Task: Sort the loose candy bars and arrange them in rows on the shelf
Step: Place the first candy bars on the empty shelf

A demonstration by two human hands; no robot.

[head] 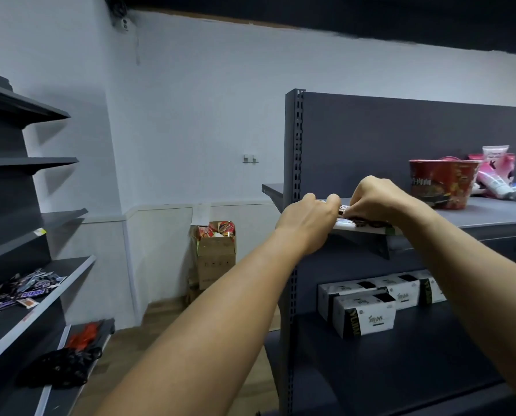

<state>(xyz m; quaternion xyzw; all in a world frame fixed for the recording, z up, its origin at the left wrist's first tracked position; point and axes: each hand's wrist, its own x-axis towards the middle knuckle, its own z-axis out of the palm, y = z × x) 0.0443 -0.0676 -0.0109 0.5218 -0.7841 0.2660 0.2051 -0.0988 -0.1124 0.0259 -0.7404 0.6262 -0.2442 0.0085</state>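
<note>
Both my hands meet at the near left corner of the upper shelf (490, 211). My left hand (306, 220) and right hand (373, 199) pinch candy bars (357, 222) lying there; I'd square them flush against the edge. More loose bars (25, 291) lie far left of my left hand. Noodle cup (441, 183) sits right.

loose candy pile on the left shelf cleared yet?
No, a heap of loose candy bars lies on the left shelf, while both hands work at the right shelf.
</note>
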